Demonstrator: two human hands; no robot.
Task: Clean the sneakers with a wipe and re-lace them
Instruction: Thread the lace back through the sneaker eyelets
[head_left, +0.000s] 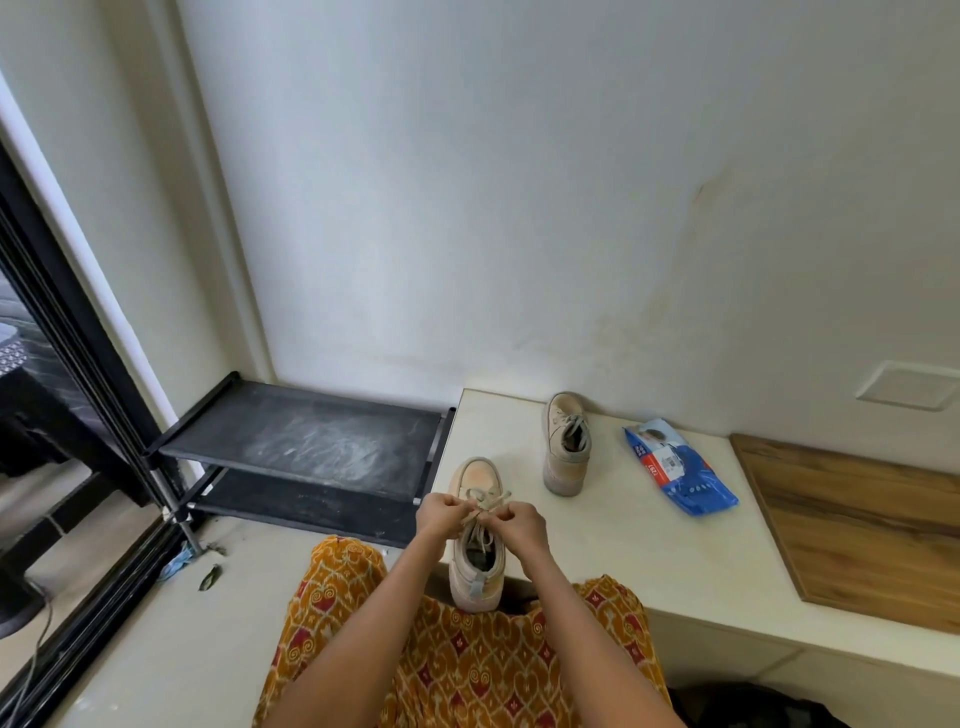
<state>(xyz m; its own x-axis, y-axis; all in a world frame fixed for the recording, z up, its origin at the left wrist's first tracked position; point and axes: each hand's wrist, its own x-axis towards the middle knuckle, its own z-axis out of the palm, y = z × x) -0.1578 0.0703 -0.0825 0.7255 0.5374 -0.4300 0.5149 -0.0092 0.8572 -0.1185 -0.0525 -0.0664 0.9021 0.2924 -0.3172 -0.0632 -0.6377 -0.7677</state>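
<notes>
A beige sneaker stands on the near edge of a cream bench, its heel toward me. My left hand and my right hand each pinch a part of its pale lace above the tongue, the fingers curled close together. The second beige sneaker stands farther back near the wall, laced, toe pointing away. A blue pack of wipes lies flat on the bench to its right.
A black two-tier shoe rack stands left of the bench against the wall. A wooden board covers the bench's right part. A dark sliding door frame runs along the left. My orange patterned skirt fills the foreground.
</notes>
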